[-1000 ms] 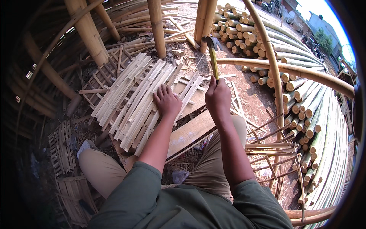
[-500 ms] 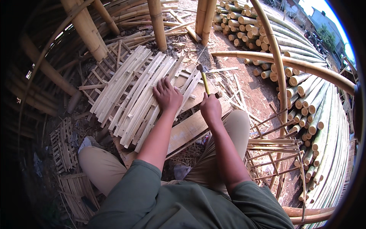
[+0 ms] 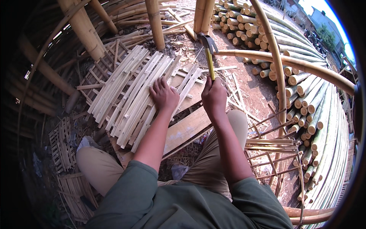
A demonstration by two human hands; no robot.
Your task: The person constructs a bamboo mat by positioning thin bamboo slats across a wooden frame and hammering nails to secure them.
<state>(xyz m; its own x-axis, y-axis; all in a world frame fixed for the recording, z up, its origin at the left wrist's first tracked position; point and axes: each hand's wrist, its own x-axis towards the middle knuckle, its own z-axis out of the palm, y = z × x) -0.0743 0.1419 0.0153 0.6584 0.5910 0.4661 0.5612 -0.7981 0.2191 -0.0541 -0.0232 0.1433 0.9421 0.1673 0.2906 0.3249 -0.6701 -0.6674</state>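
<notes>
A claw hammer with a yellow handle and dark head is raised in my right hand, its head pointing away from me. My left hand lies with fingers spread on a panel of pale bamboo slats, touching the slats toward its right side. The slats run side by side over crosspieces. Beneath the panel's right part is a wooden board. Whether a nail sits under or near the left fingers is too small to tell.
Cut bamboo poles are stacked at the right. An upright bamboo post stands beyond the panel, and a curved pole crosses at right. Slatted pieces lie at the left. A bundle of thin strips lies beside my right knee.
My right hand has lifted the hammer up and away from the slats, so its head is now higher in view. My left hand has shifted slightly left on the slats.
</notes>
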